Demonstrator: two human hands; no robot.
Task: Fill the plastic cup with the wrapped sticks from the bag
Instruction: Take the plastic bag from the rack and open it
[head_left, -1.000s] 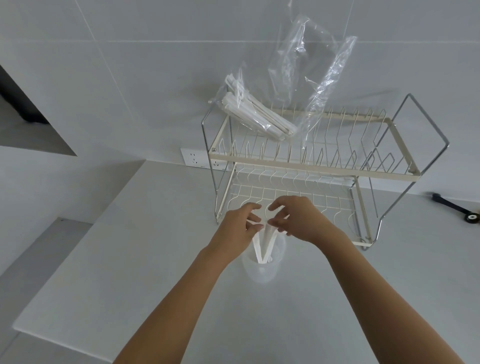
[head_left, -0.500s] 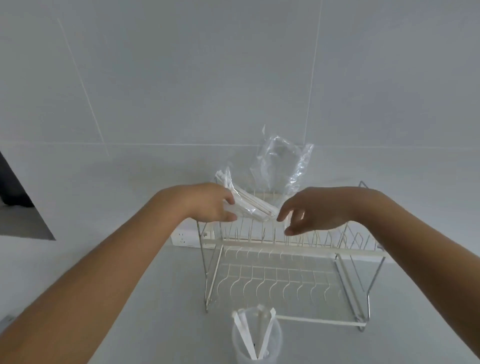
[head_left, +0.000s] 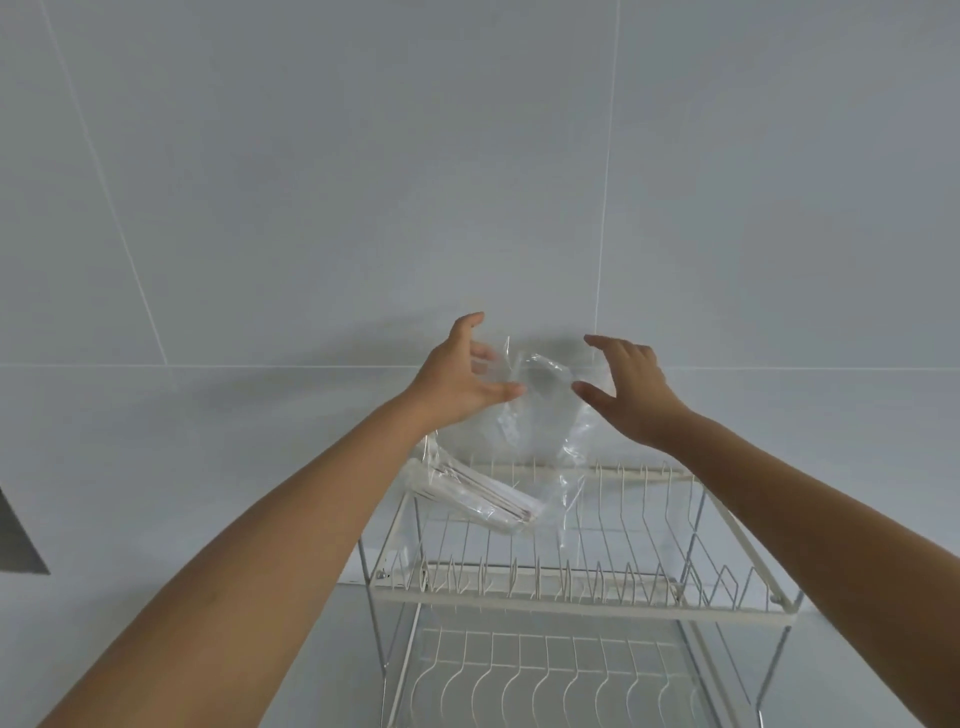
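Observation:
A clear plastic bag (head_left: 540, 415) stands on the top tier of a dish rack, with its mouth upward. Inside its lower left part lies a bundle of white wrapped sticks (head_left: 478, 496). My left hand (head_left: 457, 379) is at the left edge of the bag's mouth, with its thumb in front of the plastic, its fingers behind it, and the film pinched between them. My right hand (head_left: 628, 395) is at the mouth's right edge with thumb and fingers spread, and holds nothing. The plastic cup is out of view.
The cream two-tier wire dish rack (head_left: 571, 603) stands against a grey tiled wall (head_left: 363, 182). Its upright wire prongs rise around the bag. The lower tier (head_left: 545, 670) shows below, and the grey counter (head_left: 311, 649) lies to its left.
Both hands rose from the bundle of sticks to the bag's mouth. The view tilted up, so the cup with its sticks dropped out of frame.

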